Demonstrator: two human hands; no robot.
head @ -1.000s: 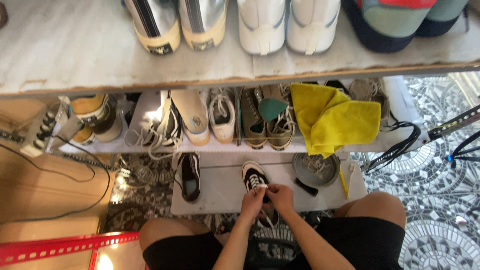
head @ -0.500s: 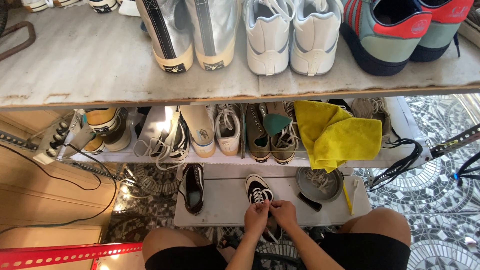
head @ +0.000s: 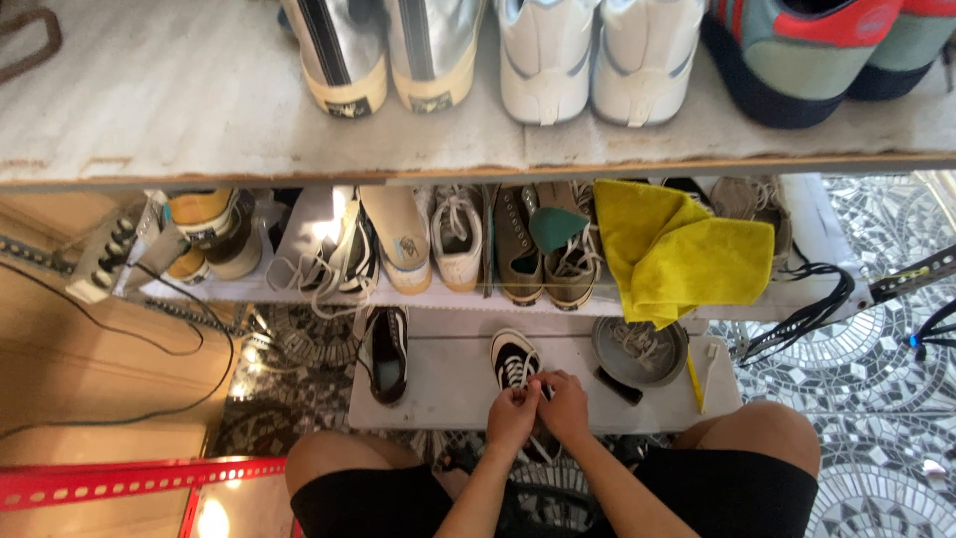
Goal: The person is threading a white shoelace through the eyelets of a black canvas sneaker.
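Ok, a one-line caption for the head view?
Seated person's left hand and right hand work white laces on a black sneaker below shoe-filled shelves.

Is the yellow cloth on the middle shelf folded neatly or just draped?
Draped. The yellow cloth lies rumpled over the shoes, with one corner hanging past the white middle shelf's front edge.

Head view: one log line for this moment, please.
left hand: on laces | right hand: on laces | black sneaker: on white board

Black white-laced sneaker (head: 515,361) on low board
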